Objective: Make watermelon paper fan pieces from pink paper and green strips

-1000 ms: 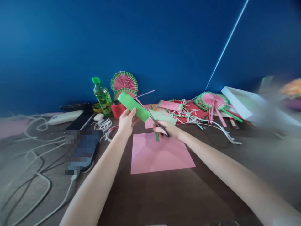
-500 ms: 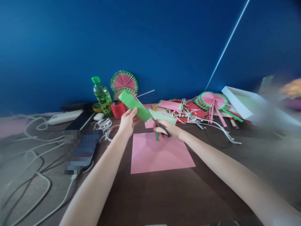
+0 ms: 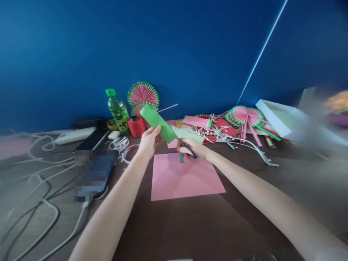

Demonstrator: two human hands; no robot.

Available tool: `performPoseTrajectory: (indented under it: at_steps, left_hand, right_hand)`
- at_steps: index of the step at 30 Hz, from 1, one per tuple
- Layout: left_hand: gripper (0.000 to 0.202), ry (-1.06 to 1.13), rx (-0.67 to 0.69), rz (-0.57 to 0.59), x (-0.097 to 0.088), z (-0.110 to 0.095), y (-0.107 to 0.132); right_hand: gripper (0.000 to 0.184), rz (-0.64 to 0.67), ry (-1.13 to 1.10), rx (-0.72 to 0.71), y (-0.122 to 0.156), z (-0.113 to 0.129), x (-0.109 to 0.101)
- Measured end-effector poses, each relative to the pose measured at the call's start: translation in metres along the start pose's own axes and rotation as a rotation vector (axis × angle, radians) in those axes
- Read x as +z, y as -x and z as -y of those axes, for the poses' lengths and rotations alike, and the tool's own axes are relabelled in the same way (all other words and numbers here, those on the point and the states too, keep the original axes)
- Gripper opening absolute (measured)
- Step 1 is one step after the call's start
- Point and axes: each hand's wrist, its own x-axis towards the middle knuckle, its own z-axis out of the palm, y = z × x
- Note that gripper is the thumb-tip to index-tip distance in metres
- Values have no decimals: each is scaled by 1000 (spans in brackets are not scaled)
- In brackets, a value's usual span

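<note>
My left hand (image 3: 148, 142) pinches the lower edge of a green paper strip (image 3: 157, 123), held tilted above the table. Scissors (image 3: 184, 146) sit in my closed right hand (image 3: 193, 148), their blades reaching up to the strip's right end. A narrow green sliver (image 3: 181, 157) hangs below my right hand. Under both hands lies a pink paper square (image 3: 185, 177) on the brown table (image 3: 190, 224).
A green bottle (image 3: 117, 112), a red spool (image 3: 136, 126) and watermelon-style paper fans (image 3: 143, 93) stand at the blue wall. More fans (image 3: 244, 116), folded strips and white trimmings lie to the right. A white box (image 3: 282, 121) is far right. A phone (image 3: 94, 174) and cables (image 3: 40, 170) lie left.
The green strip has shifted slightly right and turned a little steeper in my left hand. My right hand with the scissors has barely moved.
</note>
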Motion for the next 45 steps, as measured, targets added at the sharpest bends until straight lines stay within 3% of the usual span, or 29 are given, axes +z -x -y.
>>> performPoseTrajectory:
  at_steps: [24,45]
  left_hand:
    - [19,11,5,-10,-2,2,-2]
    - [12,49,-5,4,0,0,1]
  right_hand:
    - [10,-35,55,27,-1,-2,1]
    - [11,-92,166,-59,-2,-6,4]
